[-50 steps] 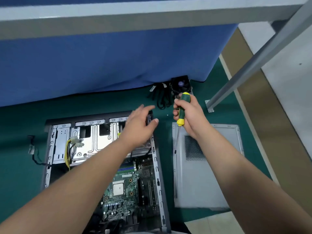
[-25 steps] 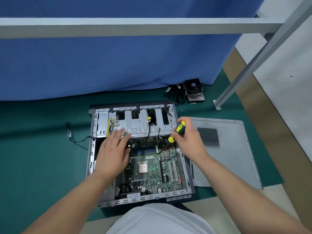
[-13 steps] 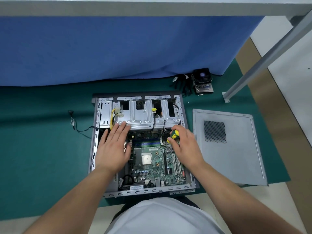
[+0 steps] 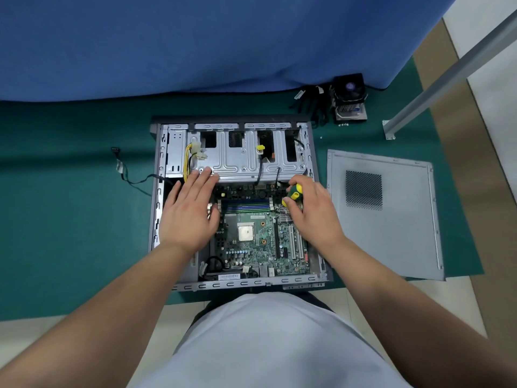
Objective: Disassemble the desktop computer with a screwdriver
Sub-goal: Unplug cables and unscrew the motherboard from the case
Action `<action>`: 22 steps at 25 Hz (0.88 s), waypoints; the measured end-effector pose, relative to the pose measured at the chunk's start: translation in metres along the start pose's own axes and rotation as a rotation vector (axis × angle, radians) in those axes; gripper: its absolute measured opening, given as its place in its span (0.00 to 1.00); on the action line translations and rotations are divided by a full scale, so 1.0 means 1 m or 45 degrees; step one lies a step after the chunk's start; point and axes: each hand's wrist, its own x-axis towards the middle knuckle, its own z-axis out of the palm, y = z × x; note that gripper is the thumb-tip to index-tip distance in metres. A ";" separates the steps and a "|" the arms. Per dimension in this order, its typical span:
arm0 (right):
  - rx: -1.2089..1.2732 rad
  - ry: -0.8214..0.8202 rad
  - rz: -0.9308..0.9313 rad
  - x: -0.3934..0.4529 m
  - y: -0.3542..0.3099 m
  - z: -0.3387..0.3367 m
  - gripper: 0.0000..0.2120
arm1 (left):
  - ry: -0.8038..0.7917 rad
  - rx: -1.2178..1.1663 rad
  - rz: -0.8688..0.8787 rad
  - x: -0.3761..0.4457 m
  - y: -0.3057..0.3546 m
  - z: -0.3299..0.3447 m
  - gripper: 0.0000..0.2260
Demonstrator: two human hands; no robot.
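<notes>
An open desktop computer case [image 4: 156, 191] lies on a green mat, its green motherboard [image 4: 251, 247] exposed with a bare CPU in the middle. A silver drive cage [image 4: 240, 161] fills the far end. My right hand [image 4: 313, 217] grips a green and yellow screwdriver [image 4: 292, 195], its tip down on the board near the memory slots. Flat over the left side of the case lies my left hand [image 4: 190, 217], fingers straight, fingertips touching the drive cage edge.
The removed grey side panel [image 4: 391, 225] lies right of the case. A CPU cooler with fan [image 4: 349, 99] and black cables [image 4: 310, 105] sit at the back right by the blue curtain. Small screws [image 4: 343, 124] lie near the cooler. A loose cable [image 4: 126, 172] trails left. A metal frame leg [image 4: 391, 127] stands at right.
Both hands came down from above the far end of the case into it. The screwdriver went from held upright in the air to tip-down on the motherboard.
</notes>
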 end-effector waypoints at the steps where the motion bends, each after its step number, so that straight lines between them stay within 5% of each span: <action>1: 0.003 -0.020 -0.012 0.001 -0.002 -0.002 0.15 | 0.004 -0.005 -0.002 0.000 0.000 0.000 0.30; 5: 0.034 -0.156 0.072 0.016 -0.007 -0.018 0.13 | 0.009 0.006 -0.006 0.000 0.001 -0.001 0.30; 11: -0.625 -0.143 -0.068 0.030 -0.021 -0.035 0.19 | 0.008 -0.013 -0.011 0.000 0.001 -0.001 0.30; 22: -0.707 -0.389 -0.309 0.033 -0.024 -0.050 0.19 | -0.007 -0.050 -0.023 0.000 0.002 -0.005 0.30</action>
